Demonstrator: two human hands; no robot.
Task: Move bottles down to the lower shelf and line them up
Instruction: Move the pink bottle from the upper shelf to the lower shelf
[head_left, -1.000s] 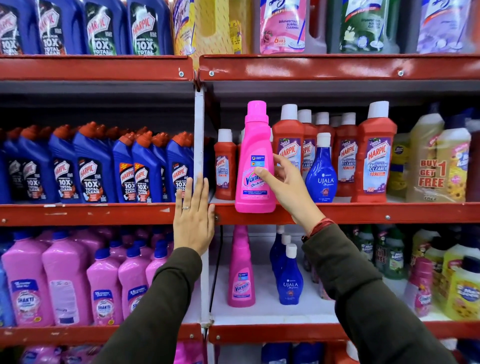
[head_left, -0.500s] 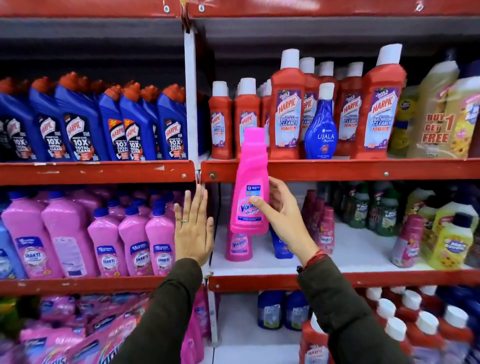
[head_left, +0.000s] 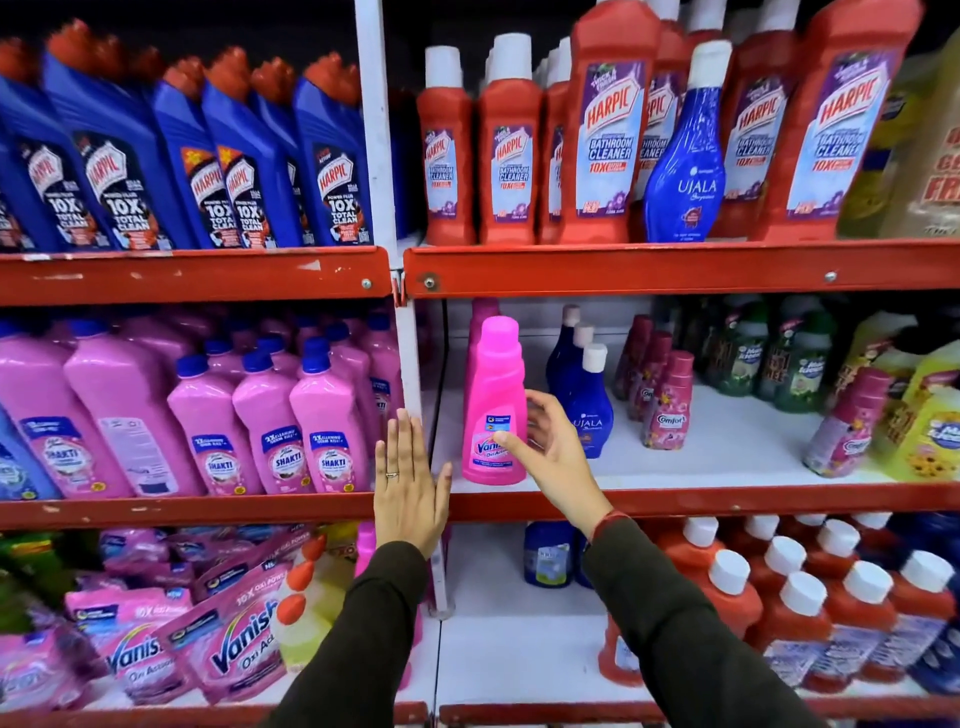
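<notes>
A pink Vanish bottle (head_left: 492, 410) stands upright at the front left of the middle right shelf (head_left: 727, 501). My right hand (head_left: 545, 441) is around its right side, thumb on the label and fingers curled at its edge. A second pink bottle (head_left: 483, 307) stands right behind it, mostly hidden. Three blue Ujala bottles (head_left: 584, 400) stand in a row just to the right. On the shelf above, one blue Ujala bottle (head_left: 685, 156) stands among red Harpic bottles (head_left: 602, 130). My left hand (head_left: 410, 483) lies flat and empty against the white upright post (head_left: 387, 156).
Pink Comfort bottles (head_left: 670, 405) and green and yellow bottles (head_left: 748, 353) fill the right of the same shelf. Pink Shakti bottles (head_left: 270, 421) and blue Harpic bottles (head_left: 249, 156) fill the left bay. Below are Vanish pouches (head_left: 223, 649) and red white-capped bottles (head_left: 789, 597).
My right hand has brought the pink Vanish bottle down from the upper shelf and it now stands on the shelf below. My view has dropped with it; my left hand stays on the post.
</notes>
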